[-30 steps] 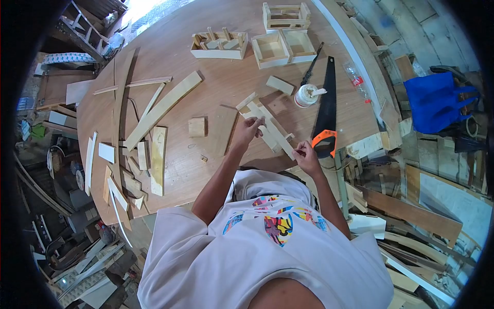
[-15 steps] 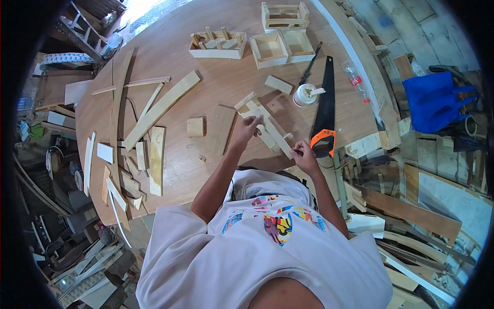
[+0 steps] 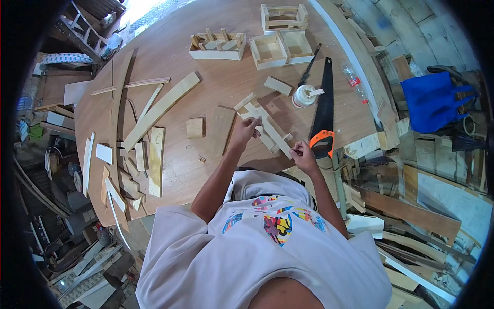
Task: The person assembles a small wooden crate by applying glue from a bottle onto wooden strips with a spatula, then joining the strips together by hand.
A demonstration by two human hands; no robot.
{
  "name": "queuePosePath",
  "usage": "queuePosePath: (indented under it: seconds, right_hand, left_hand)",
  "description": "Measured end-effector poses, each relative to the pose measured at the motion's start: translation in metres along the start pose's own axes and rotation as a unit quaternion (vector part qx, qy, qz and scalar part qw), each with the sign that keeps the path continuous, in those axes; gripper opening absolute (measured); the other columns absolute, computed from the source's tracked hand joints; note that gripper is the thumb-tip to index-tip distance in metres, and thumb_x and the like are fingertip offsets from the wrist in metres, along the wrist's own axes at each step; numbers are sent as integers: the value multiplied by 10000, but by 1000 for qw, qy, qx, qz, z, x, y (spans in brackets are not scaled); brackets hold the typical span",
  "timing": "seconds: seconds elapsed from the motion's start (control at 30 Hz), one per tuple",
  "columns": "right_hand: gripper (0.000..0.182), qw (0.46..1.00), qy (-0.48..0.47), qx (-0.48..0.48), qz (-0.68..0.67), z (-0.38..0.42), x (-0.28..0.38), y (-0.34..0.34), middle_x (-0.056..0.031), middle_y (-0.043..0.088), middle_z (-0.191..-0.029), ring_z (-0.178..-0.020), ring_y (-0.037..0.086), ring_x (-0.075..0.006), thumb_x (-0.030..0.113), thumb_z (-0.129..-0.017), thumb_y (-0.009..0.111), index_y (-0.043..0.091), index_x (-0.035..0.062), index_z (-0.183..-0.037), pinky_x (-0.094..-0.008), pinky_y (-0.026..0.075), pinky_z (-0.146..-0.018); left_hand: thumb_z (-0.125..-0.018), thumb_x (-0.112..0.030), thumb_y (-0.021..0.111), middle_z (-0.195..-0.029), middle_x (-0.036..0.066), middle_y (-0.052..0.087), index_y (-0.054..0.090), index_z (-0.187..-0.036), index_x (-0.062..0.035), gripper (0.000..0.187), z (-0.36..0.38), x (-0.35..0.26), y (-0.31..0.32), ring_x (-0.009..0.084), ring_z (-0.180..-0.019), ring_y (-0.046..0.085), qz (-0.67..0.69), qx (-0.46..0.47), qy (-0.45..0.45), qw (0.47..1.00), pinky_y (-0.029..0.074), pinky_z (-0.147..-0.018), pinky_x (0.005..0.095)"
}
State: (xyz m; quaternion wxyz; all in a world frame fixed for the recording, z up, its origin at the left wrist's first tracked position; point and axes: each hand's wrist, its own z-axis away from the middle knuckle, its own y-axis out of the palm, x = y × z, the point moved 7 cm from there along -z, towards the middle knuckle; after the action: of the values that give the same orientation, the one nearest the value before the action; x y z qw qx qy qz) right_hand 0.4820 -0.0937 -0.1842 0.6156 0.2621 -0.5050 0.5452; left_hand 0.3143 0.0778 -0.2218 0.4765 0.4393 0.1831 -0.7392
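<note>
A narrow wooden strip [image 3: 274,135] lies slantwise along a small wooden frame [image 3: 268,116] near the front edge of the table. My left hand [image 3: 249,129] is closed on the strip partway along it, thumb and fingers at its edge. At the strip's near end, my right hand [image 3: 303,153] pinches it between thumb and fingers. Part of the frame is hidden under the strip and my left hand. Just to the right of the hands is a hand saw [image 3: 324,103] with an orange handle, and beyond them stands a white tub of glue [image 3: 303,97] with a flat stick in it.
Toward the far side stand a divided wooden box [image 3: 270,50], a box with upright pegs [image 3: 217,46] and a slatted crate [image 3: 284,18]. A wood block [image 3: 195,127] and a flat board [image 3: 220,130] lie left of my hands. Long planks [image 3: 162,109] and offcuts cover the left side.
</note>
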Motion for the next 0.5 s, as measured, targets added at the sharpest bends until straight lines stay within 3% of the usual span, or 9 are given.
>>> queuePosePath:
  seconds: [0.17, 0.5]
  right_hand:
    - [188, 1000, 15, 2, 7, -1, -4, 0, -22, 556, -791, -704, 523, -57, 75, -863, 623, 441, 44, -898, -231, 442, -636]
    - [193, 1000, 5, -2, 0, -2, -3, 1, -46, 565, -776, -699, 548, -82, 82, -862, 626, 450, 17, -906, -247, 465, -639]
  left_hand:
    - [-925, -334, 579, -882, 49, 650, 639, -1011, 11, 360, -1, 2, -2, 106, -559, 577, 5, -10, -4, 1000, 440, -517, 228]
    - [-916, -367, 586, -885, 48, 644, 642, -988, 7, 385, 1, 0, -1, 104, -569, 580, -1, -6, -8, 1000, 448, -526, 230]
